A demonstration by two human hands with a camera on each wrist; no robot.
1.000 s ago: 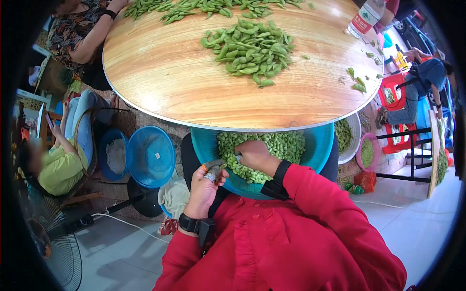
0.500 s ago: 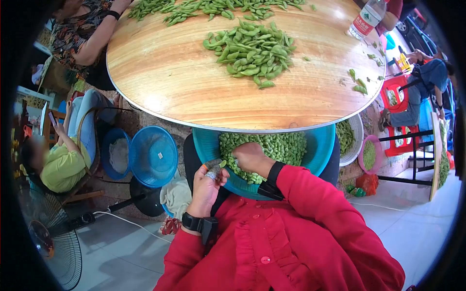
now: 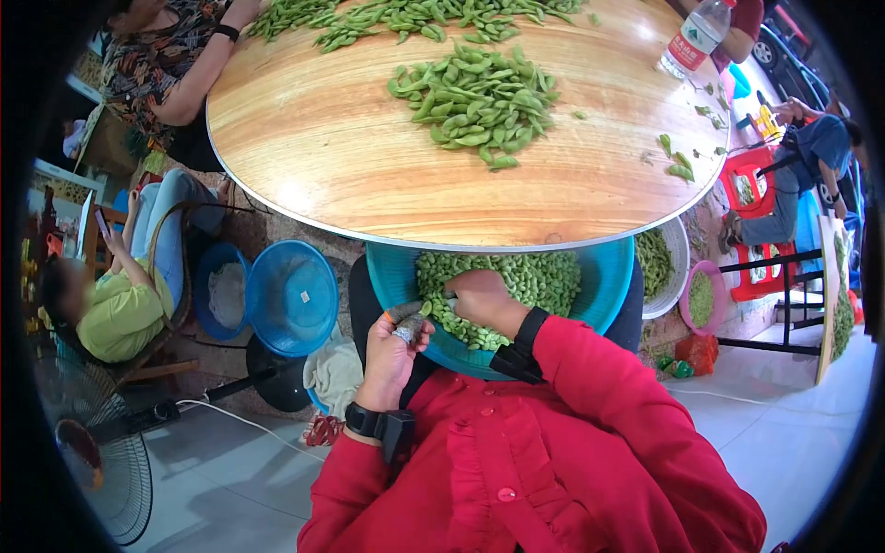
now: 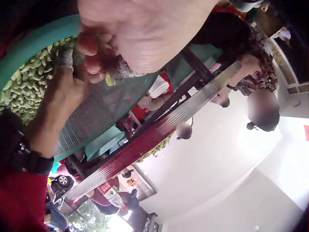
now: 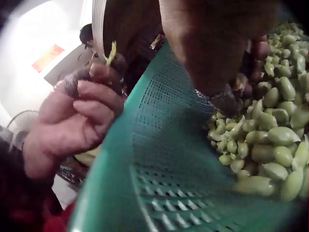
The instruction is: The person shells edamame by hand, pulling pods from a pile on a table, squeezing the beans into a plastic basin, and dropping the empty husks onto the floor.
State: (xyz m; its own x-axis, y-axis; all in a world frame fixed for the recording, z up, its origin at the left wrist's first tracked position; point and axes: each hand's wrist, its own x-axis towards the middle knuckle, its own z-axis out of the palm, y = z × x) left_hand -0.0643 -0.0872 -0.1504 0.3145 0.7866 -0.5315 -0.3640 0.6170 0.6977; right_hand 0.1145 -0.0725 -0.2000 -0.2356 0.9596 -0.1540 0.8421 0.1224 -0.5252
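In the head view my left hand (image 3: 389,364) has curled fingers, with grey and silver wraps on some of them. It pinches a thin green pod piece (image 5: 112,53), which shows at its fingertips in the right wrist view. My right hand (image 3: 482,300) is beside it, over the shelled green beans (image 3: 544,281) in a teal mesh basket (image 3: 619,286). Its fingers are curled and partly hidden by the back of the hand; whether they hold anything cannot be told. The left hand is at the basket's near left rim.
A round wooden table (image 3: 323,157) overhangs the basket, bearing a pile of green pods (image 3: 484,106) and a bottle (image 3: 693,39). Blue basins (image 3: 293,295) stand at left, a white basket (image 3: 680,267) and pink basin (image 3: 703,295) at right. People sit around.
The right hand has shifted slightly over the beans and turned a little since half a second ago. The left hand keeps nearly the same place, its wrapped fingertips a little repositioned around the green piece.
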